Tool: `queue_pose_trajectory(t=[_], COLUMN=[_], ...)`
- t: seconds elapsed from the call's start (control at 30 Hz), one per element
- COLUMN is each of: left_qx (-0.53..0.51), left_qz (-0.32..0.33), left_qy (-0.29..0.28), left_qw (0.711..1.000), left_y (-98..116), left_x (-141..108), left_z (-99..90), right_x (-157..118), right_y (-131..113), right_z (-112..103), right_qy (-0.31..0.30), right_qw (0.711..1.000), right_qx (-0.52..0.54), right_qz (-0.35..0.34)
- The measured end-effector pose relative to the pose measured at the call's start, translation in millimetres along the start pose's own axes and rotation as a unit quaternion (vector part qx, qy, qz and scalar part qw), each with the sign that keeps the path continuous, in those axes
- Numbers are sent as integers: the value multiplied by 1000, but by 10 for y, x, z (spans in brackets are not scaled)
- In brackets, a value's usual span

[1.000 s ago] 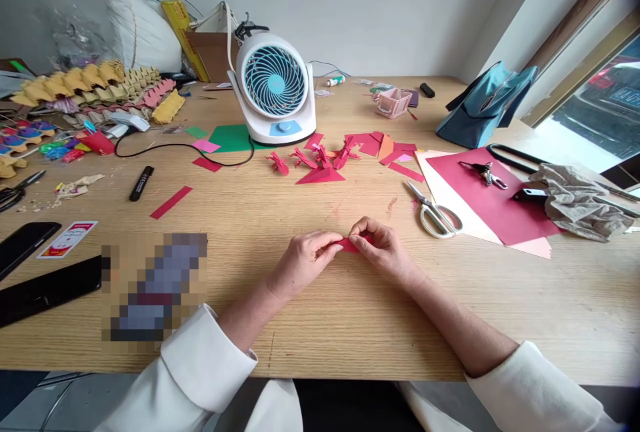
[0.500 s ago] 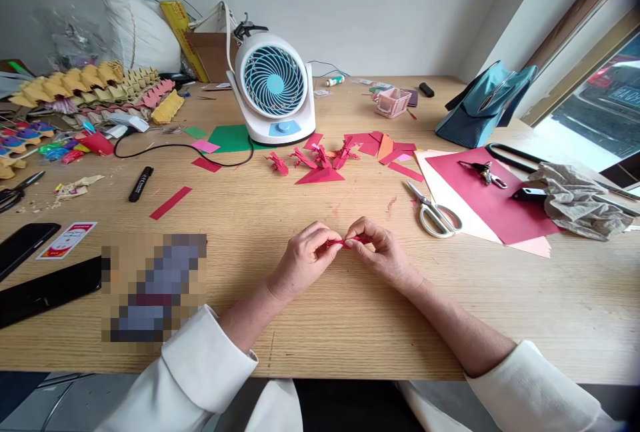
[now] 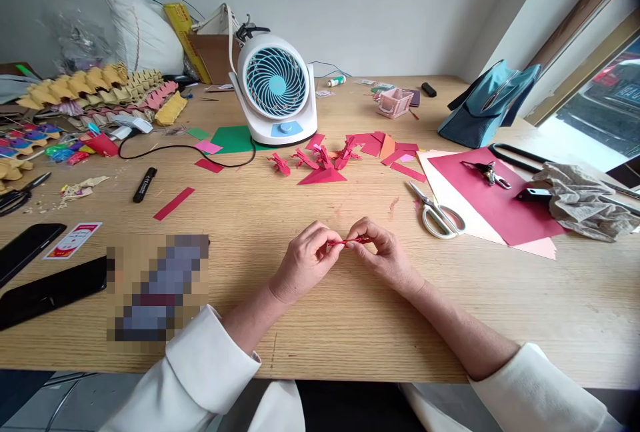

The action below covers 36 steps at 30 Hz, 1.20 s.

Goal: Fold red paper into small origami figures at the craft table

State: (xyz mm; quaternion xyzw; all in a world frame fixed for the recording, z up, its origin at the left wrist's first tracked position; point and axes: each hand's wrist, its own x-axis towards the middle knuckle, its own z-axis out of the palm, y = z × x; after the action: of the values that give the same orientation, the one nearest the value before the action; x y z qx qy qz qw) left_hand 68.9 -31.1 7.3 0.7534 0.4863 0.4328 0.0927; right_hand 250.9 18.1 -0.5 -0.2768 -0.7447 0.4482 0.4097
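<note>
A small folded piece of red paper (image 3: 345, 242) is pinched between my two hands, just above the table. My left hand (image 3: 307, 259) grips its left end with thumb and fingers. On its right end, my right hand (image 3: 383, 255) has thumb and forefinger pressed together. Most of the paper is hidden by my fingers, so its folded shape cannot be made out. Beyond my hands lie several folded red paper figures (image 3: 343, 155) and a red folded triangle (image 3: 323, 176). White-handled scissors (image 3: 440, 215) rest to the right of my right hand.
A white fan (image 3: 280, 95) stands at the back. Red sheets (image 3: 495, 202), keys and crumpled cloth (image 3: 587, 199) lie right, near a blue bag (image 3: 487, 105). At left are a black marker (image 3: 145, 185), a red strip (image 3: 174, 203), phones (image 3: 60, 292) and egg-carton pieces (image 3: 80, 89).
The view has shifted slightly, so things appear a little further right. Both hands keep their pinch on the red paper, with hardly any movement of the fingers.
</note>
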Motion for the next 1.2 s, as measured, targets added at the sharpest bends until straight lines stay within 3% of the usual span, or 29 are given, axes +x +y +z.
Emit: queue_pose_trajectory(t=[0.2,0.9,1.2], left_qx=[-29,-58,-81], left_qz=[-2,10,-30], left_qy=[18,41,34], left_qw=[999,997,996], left_y=[29,47,46], left_x=[11,7,11], left_z=[4,2,7], right_x=[-3,-4,-4], right_y=[-4,-32,-35], right_z=[-2,16,4], right_qy=[5,14,23], right_qw=[999,995,992], right_qx=[-13,-55,-86], right_qz=[-47,-81,-92])
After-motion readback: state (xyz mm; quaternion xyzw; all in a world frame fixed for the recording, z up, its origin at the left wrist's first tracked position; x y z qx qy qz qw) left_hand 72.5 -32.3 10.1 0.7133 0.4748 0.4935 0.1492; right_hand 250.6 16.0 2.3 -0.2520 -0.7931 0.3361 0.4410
